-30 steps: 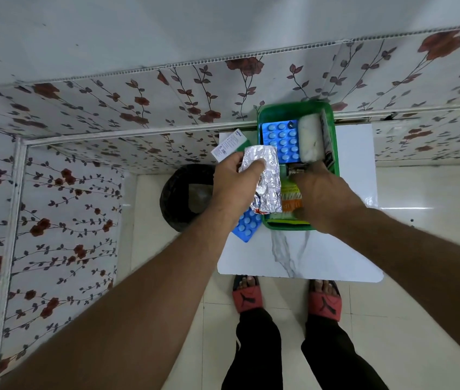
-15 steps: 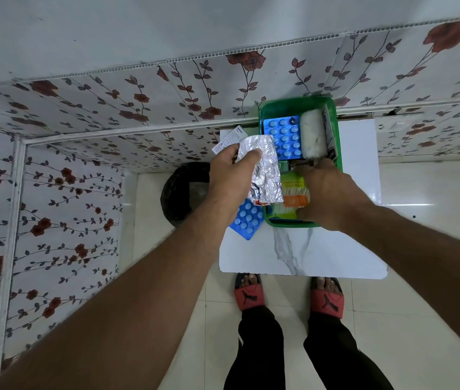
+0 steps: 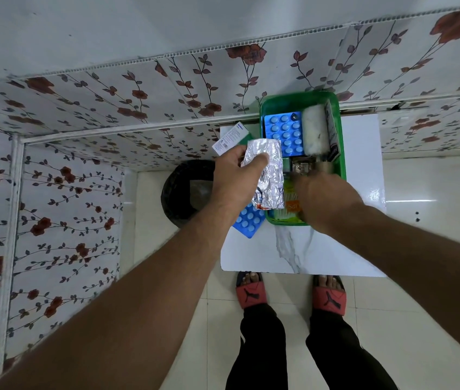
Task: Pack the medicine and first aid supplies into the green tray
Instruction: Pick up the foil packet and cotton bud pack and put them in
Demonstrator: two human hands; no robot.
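Left hand (image 3: 236,178) pinches foil strip (image 3: 269,175); right hand (image 3: 326,199) in green tray (image 3: 343,153) (grip hidden).

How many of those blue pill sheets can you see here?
2. One blue pill sheet lies inside the green tray; another lies on the table outside it, under the left hand. More may be hidden.

A white marble-look table (image 3: 321,249) stands against walls (image 3: 82,192) covered in panels with red flowers. The floor (image 3: 420,319) has glossy cream tiles. A dark round bin (image 3: 178,192) is at nine o'clock from the table.
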